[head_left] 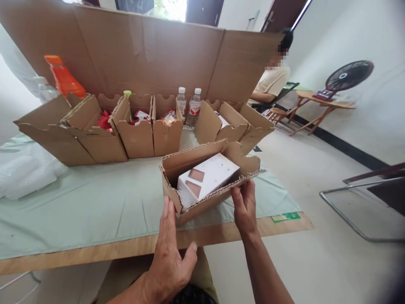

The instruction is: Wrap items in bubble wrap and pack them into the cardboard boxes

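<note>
At the left edge of my view, crumpled clear plastic (28, 173) lies in soft, milky folds on a pale green cloth (95, 198), smooth but lightly creased. Above it leans a glossy orange bottle (66, 80), and next come four cardboard boxes (136, 141) packed side by side, their brown rims cut in notches and curves, with shiny red packets (103, 121) in one. A tall, creased cardboard panel (152, 50) stands behind them.

Nearer me, the left hand (171, 253) is spread, thumb well away from straight fingers; it grasps nothing, its fingertips just beside or touching the left end of an open box (198, 207); I can't tell which. This box sits tilted near the table's wooden edge (79, 254), corrugated ridges showing along its rim. Inside, a smooth white carton (218, 169) with two brown squares lies slantwise. Beyond stand two clear plastic bottles (194, 109). The right hand (245, 207) has its thumb and bent fingers against the box's right part; I can't tell how firmly they close on it.

Farther right are more cardboard boxes (230, 128), a seated person (272, 80), a round dark fan (349, 76) and a bent metal tube frame (344, 226).
</note>
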{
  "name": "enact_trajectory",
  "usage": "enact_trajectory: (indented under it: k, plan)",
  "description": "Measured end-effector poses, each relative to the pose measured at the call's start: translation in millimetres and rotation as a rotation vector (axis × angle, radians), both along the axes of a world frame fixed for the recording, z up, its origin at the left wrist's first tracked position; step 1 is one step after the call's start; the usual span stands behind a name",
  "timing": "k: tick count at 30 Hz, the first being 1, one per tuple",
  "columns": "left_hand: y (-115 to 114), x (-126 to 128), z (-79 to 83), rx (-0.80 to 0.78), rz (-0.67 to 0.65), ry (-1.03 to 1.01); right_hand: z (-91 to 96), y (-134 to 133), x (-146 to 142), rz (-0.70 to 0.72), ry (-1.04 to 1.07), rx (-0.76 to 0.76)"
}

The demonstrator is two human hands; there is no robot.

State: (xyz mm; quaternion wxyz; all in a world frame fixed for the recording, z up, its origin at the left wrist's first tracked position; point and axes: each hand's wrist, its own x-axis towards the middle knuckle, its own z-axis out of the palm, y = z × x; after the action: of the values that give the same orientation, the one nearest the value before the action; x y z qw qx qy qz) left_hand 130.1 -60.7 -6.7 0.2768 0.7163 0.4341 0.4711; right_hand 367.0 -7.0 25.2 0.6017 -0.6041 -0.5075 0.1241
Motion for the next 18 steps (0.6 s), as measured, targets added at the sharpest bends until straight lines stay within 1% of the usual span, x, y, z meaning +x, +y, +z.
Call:
enact_trajectory:
  k: [2, 5, 7, 9, 12, 14, 18]
  plan:
    - [0, 0, -4.2, 0.025, -0.025, 0.044, -5.6, 19, 4, 0.08, 0.034, 0.025]
    - [15, -1, -0.7, 0.028, -0.036, 0.073, -5.6, 63, 4, 0.199, 0.066, 0.048]
    - [25, 2, 2.1, 0.015, -0.032, 0.07, -3.8, 89, 4, 0.242, 0.044, 0.051]
    - [29, 7, 2.4, 0.0, -0.04, 0.066, -3.6, 106, 3, 0.258, 0.018, 0.052]
    - [27, 14, -0.5, -0.016, -0.091, 0.075, -7.7, 116, 1, 0.216, -0.012, 0.049]
    - [25, 18, -2.0, -0.033, -0.131, 0.078, -11.7, 117, -1, 0.179, -0.026, 0.043]
    - [21, 28, -0.5, -0.083, -0.185, 0.065, -18.3, 114, -3, 0.166, -0.062, 0.019]
